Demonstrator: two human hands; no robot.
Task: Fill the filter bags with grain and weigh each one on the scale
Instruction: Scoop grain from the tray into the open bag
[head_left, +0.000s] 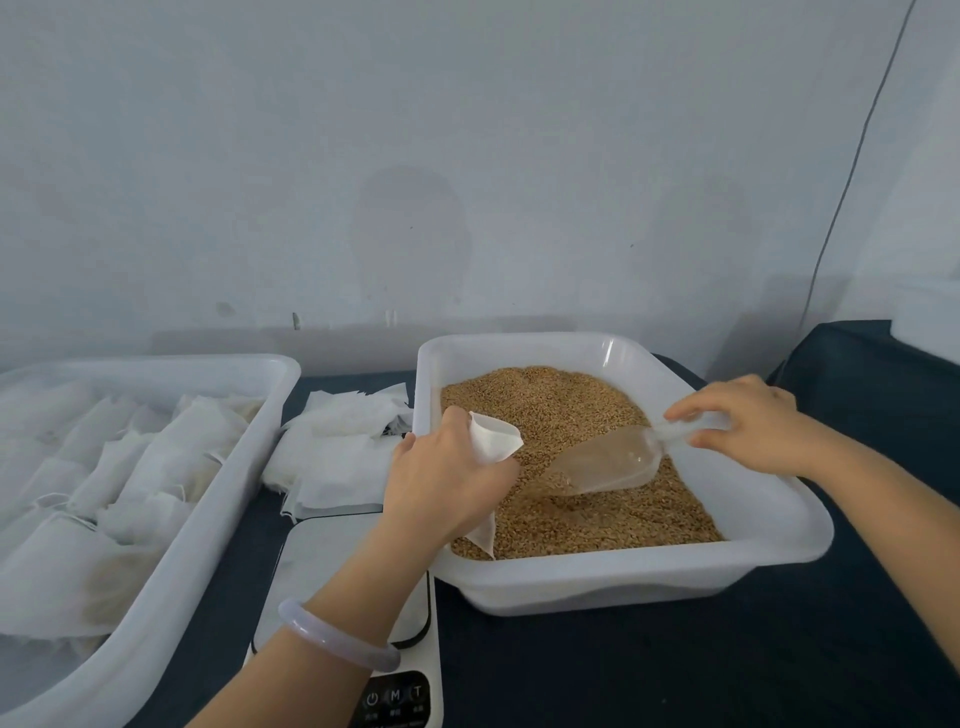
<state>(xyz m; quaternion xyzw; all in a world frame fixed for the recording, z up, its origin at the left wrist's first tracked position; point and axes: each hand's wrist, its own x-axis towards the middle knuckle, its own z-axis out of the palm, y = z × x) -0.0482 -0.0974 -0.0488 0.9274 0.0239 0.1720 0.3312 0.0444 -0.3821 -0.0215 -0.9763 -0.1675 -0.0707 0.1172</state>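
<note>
A white tub (649, 577) on the right holds brown grain (561, 410). My left hand (441, 478) grips a white filter bag (496, 439) over the grain, its mouth held open toward the right. My right hand (748, 421) holds the handle of a clear plastic scoop (602, 465), whose front edge digs into the grain just right of the bag. A white digital scale (332, 561) lies under my left forearm, left of the tub; its pan holds nothing.
A second white tub (218, 499) at the left holds several filled bags. A pile of flat, unfilled filter bags (337, 447) lies between the tubs, behind the scale. The table has a dark cloth (675, 670). A wall stands close behind.
</note>
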